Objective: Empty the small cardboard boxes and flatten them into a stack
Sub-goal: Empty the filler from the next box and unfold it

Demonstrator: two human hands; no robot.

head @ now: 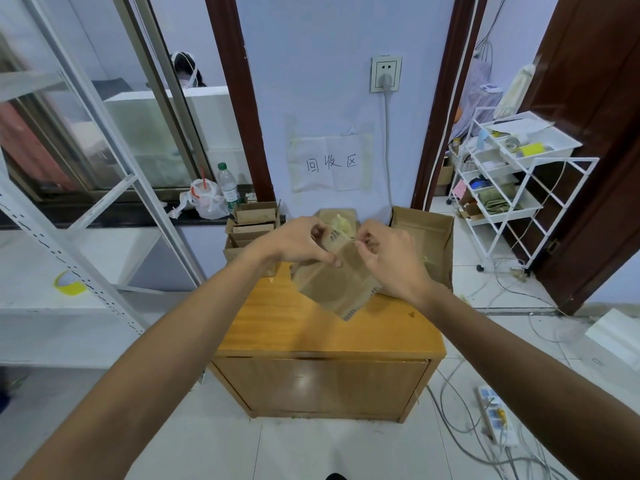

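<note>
At frame centre, above the table (311, 327), the left hand (298, 242) grips the small cardboard box (332, 285) with curled fingers, while the right hand (391, 263) pinches a yellowish strip (349, 239) at its top.

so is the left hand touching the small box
Touching: the head view shows the left hand gripping the small box at its upper edge, thumb on its face.

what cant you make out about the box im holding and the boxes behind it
All head view.
- Whether the small cardboard box is empty: left hand and right hand cover its top.
- What the pale strip pinched by the right fingers is: too thin, blurred.
- Floor of the large open box: hidden behind the right hand.
- Count of small boxes at the back: left hand overlaps them.
</note>
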